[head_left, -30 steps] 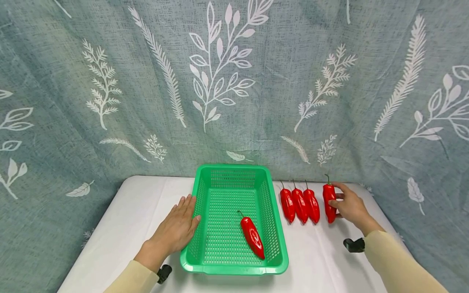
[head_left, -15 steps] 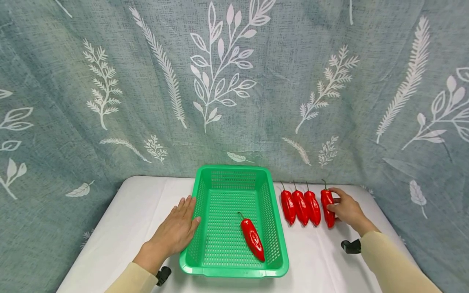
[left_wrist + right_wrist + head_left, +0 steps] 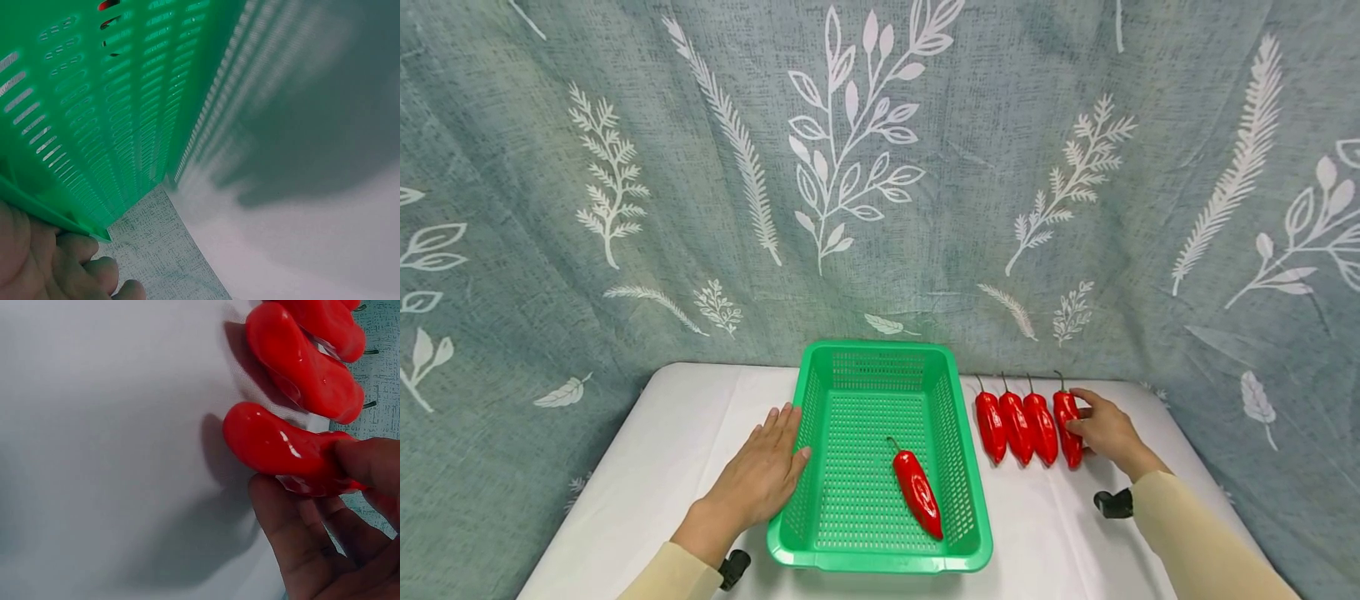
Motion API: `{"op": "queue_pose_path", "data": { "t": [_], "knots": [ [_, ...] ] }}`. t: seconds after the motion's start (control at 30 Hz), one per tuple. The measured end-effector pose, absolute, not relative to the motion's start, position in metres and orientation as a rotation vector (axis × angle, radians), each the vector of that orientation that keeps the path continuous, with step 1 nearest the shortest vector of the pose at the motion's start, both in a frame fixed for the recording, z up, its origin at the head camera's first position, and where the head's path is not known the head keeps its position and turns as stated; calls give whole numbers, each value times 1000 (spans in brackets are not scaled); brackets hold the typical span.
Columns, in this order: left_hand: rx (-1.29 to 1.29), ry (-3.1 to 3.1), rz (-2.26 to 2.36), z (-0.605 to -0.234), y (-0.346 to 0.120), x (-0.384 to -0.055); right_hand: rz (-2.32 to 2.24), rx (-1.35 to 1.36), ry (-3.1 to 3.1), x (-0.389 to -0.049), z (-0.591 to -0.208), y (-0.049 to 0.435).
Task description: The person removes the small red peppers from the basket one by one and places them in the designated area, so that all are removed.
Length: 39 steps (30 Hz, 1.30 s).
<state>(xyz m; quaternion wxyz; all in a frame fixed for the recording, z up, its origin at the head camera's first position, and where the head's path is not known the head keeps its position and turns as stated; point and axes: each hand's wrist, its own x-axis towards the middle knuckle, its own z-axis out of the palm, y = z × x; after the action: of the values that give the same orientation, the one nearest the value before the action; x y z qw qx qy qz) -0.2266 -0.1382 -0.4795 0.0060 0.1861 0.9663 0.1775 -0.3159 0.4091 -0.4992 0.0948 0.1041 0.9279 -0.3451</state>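
My right hand (image 3: 1108, 432) holds the rightmost red pepper (image 3: 1065, 425) between thumb and fingers. The right wrist view shows the thumb (image 3: 369, 459) on top of it and the fingers along its side. To its left lie three more red peppers (image 3: 1040, 429) in a row, stems toward the back; a narrow gap parts the held one from its neighbour. With fingers straight, my left hand (image 3: 752, 471) rests on the left rim of a green basket (image 3: 880, 560). One red pepper (image 3: 917, 493) lies tilted inside the basket, toward its right side.
A white cloth covers the table (image 3: 647, 467). Behind it hangs a grey-green curtain (image 3: 880, 283) with white leaf prints, close to the peppers' stems. The basket's right wall (image 3: 966, 467) stands between its inside and the row of peppers.
My right hand has moved the rightmost pepper left and slightly nearer, so it now stands closer to the row. The left hand has stayed on the basket rim.
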Motion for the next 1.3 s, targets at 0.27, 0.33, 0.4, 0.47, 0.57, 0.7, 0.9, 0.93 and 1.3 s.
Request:
{"op": "queue_pose_path", "data": {
  "t": [0.27,0.33,0.4,0.47,0.57,0.7,0.9,0.93,1.3],
  "knots": [
    [578,3035,571,-477,-138,-227,-975,270,2783,-317,-499,409],
    [579,3036,582,-476,-138,-227,-960,270,2804,-317,-499,409],
    [570,3026,581,-476,-138,-227,-946,276,2815,-316,-499,409],
    [568,3019,583,-476,-137,-227,-932,288,2823,-315,-499,409],
    [574,3023,591,-476,-137,-227,-929,300,2822,-315,-499,409],
    [581,3032,596,-476,-136,-227,-881,295,2850,-316,-498,408],
    [580,3028,595,-477,-136,-227,-787,290,2892,-314,-493,406],
    [580,3026,595,-477,-136,-228,-783,298,2888,-314,-492,405],
    [581,3031,588,-480,-138,-225,-821,284,2960,-306,-486,388]
  ]
}}
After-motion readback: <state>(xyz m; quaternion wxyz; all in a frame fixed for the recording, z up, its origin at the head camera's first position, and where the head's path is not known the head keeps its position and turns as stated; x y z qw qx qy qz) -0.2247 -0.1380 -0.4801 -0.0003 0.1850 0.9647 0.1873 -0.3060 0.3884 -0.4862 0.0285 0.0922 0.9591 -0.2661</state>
